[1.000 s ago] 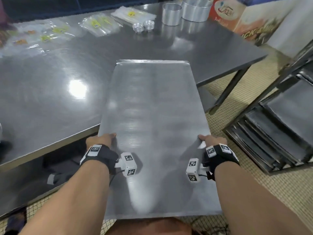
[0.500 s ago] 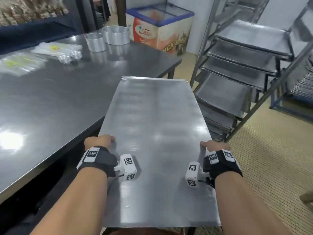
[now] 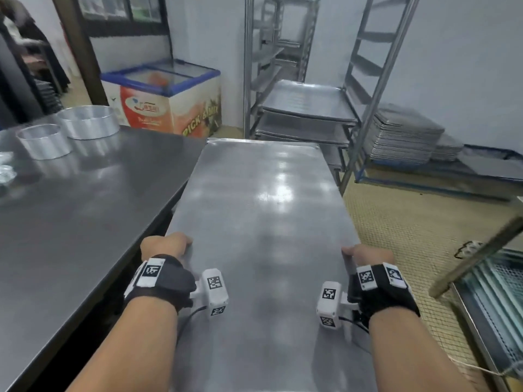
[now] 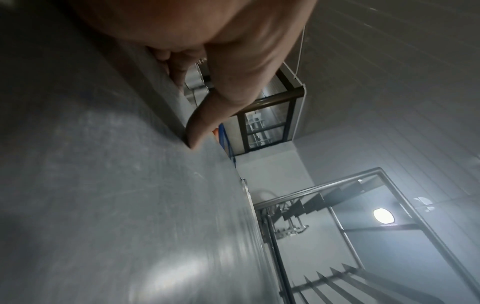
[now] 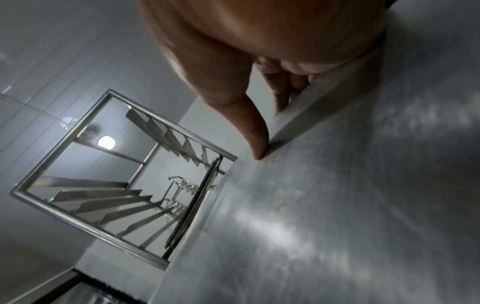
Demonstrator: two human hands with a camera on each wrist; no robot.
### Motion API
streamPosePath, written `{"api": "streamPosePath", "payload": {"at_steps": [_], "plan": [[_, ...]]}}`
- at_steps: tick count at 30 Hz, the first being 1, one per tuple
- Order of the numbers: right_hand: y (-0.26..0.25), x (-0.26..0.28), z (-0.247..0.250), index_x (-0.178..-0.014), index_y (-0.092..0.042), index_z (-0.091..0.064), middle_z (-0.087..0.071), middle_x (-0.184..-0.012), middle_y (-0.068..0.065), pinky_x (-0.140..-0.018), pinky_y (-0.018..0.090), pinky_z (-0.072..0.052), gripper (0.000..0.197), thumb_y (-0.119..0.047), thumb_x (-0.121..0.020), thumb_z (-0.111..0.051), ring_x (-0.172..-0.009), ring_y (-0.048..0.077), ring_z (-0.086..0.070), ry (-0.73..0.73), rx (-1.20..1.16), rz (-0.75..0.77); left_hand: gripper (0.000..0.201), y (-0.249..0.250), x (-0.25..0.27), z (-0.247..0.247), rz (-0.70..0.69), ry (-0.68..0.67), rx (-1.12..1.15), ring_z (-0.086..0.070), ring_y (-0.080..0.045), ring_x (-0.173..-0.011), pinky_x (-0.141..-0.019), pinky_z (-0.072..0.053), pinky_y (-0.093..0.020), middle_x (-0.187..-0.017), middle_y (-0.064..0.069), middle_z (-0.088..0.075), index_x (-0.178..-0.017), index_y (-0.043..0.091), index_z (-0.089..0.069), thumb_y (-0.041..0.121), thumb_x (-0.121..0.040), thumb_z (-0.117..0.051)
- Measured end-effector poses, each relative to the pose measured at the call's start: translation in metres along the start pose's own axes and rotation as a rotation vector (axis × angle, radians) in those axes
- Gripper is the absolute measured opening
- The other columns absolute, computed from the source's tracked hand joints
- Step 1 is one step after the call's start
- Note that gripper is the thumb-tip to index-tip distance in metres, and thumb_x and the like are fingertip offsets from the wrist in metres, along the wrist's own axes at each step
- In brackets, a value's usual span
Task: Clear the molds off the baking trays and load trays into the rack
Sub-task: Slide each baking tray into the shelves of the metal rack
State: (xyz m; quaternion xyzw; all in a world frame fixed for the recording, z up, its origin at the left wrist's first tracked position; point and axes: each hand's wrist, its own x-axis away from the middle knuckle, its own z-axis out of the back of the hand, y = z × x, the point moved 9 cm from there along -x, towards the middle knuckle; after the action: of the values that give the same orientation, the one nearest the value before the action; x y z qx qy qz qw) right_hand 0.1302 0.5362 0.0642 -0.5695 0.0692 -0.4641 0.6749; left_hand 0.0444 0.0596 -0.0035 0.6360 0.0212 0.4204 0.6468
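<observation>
I carry a long, bare steel baking tray [image 3: 263, 222] flat in front of me, off the table. My left hand [image 3: 169, 246] grips its left rim, thumb on top [image 4: 197, 131], fingers curled under. My right hand [image 3: 365, 254] grips the right rim the same way, thumb [image 5: 257, 142] over the edge. The tray's far end points at a steel rack [image 3: 305, 108] ahead, which holds several trays on its lower rails. Two round metal molds [image 3: 85, 121] stand on the steel table [image 3: 70, 207] at my left.
A chest freezer [image 3: 169, 100] stands behind the table's far corner. A low shelf at the right wall holds a stack of trays [image 3: 404, 140]. More empty rack frames [image 3: 283, 46] stand behind. A metal frame edge [image 3: 481, 256] juts in at the right. Tiled floor lies open right of the tray.
I have turned right, away from the table, carrying the tray; the rack has come from the right edge to straight ahead. Both hands keep the same grip.
</observation>
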Motion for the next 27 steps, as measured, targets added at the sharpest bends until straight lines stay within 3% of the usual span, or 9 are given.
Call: {"api": "streamPosePath", "payload": {"at_steps": [2,4,5,7,9,15,19,23,27], "plan": [[-0.007,0.0,0.002,-0.121,0.013,-0.059,-0.065,-0.122,0.019,-0.074,0.026,-0.053,0.046,-0.008,-0.082,-0.074,-0.103,0.028,-0.066,0.004,-0.041,-0.006,0.048,0.024,0.01,-0.009,-0.04,-0.01,-0.018,-0.071,-0.035,-0.075,-0.082,-0.06,-0.052,-0.081,-0.014,-0.072,-0.086,0.002,-0.066,0.015,-0.044,-0.085],[-0.015,-0.003,0.009,-0.11,0.018,-0.061,-0.069,-0.105,0.019,-0.052,0.015,-0.051,0.037,0.0,-0.081,-0.073,-0.072,0.021,-0.064,0.043,-0.093,-0.013,0.052,0.042,-0.005,-0.025,-0.07,-0.036,0.026,-0.072,-0.033,-0.076,-0.08,-0.059,-0.055,-0.084,-0.016,-0.073,-0.083,0.003,-0.065,0.014,-0.036,-0.084],[-0.018,-0.005,0.012,-0.102,0.016,-0.062,-0.066,-0.095,0.016,-0.048,0.017,-0.05,0.03,0.0,-0.08,-0.074,-0.066,0.02,-0.059,0.065,-0.113,-0.018,0.058,0.047,-0.023,-0.036,-0.079,-0.061,0.046,-0.072,-0.032,-0.076,-0.079,-0.059,-0.056,-0.086,-0.018,-0.074,-0.084,0.003,-0.066,0.013,-0.03,-0.083],[-0.026,-0.003,0.015,-0.101,0.012,-0.059,-0.06,-0.088,0.013,-0.058,0.03,-0.051,0.032,-0.001,-0.078,-0.077,-0.074,0.023,-0.057,0.091,-0.103,-0.005,0.064,0.055,-0.061,-0.058,-0.104,-0.082,0.104,-0.074,-0.032,-0.076,-0.078,-0.06,-0.056,-0.088,-0.019,-0.075,-0.085,0.003,-0.067,0.011,-0.023,-0.08],[-0.033,-0.008,0.015,-0.107,0.011,-0.061,-0.061,-0.088,0.014,-0.067,0.034,-0.051,0.042,-0.004,-0.073,-0.081,-0.078,0.026,-0.06,0.115,-0.134,0.005,0.062,0.075,-0.054,-0.068,-0.114,-0.114,0.146,-0.073,-0.033,-0.079,-0.08,-0.06,-0.053,-0.092,-0.02,-0.075,-0.084,0.001,-0.065,0.007,-0.024,-0.079],[-0.062,-0.034,0.019,-0.103,0.009,-0.064,-0.068,-0.094,0.019,-0.081,0.039,-0.056,0.047,-0.009,-0.066,-0.087,-0.084,0.029,-0.068,0.199,-0.17,0.01,0.04,0.136,0.012,-0.089,-0.203,-0.133,0.074,-0.07,-0.034,-0.087,-0.086,-0.058,-0.053,-0.098,-0.019,-0.07,-0.092,0.004,-0.061,0.002,-0.06,-0.085],[-0.086,-0.059,0.021,-0.095,0.003,-0.065,-0.07,-0.099,0.019,-0.077,0.035,-0.054,0.042,-0.012,-0.065,-0.089,-0.084,0.029,-0.067,0.232,-0.207,0.014,0.052,0.155,0.002,-0.123,-0.224,-0.142,0.076,-0.068,-0.035,-0.087,-0.087,-0.057,-0.053,-0.1,-0.018,-0.071,-0.1,0.0,-0.063,0.007,-0.054,-0.086],[-0.114,-0.093,0.018,-0.108,0.006,-0.063,-0.067,-0.099,0.019,-0.077,0.036,-0.053,0.05,-0.014,-0.069,-0.087,-0.083,0.031,-0.064,0.221,-0.182,0.03,0.045,0.175,-0.003,-0.167,-0.243,-0.154,0.099,-0.069,-0.033,-0.083,-0.084,-0.058,-0.056,-0.093,-0.017,-0.071,-0.093,0.003,-0.065,0.005,-0.053,-0.086],[-0.143,-0.131,0.012,-0.107,0.009,-0.062,-0.067,-0.1,0.02,-0.08,0.038,-0.055,0.049,-0.01,-0.068,-0.087,-0.088,0.031,-0.066,0.247,-0.149,0.039,0.071,0.187,-0.03,-0.212,-0.24,-0.157,0.129,-0.071,-0.035,-0.08,-0.078,-0.058,-0.06,-0.094,-0.018,-0.073,-0.105,0.0,-0.068,0.01,-0.037,-0.083]]}}
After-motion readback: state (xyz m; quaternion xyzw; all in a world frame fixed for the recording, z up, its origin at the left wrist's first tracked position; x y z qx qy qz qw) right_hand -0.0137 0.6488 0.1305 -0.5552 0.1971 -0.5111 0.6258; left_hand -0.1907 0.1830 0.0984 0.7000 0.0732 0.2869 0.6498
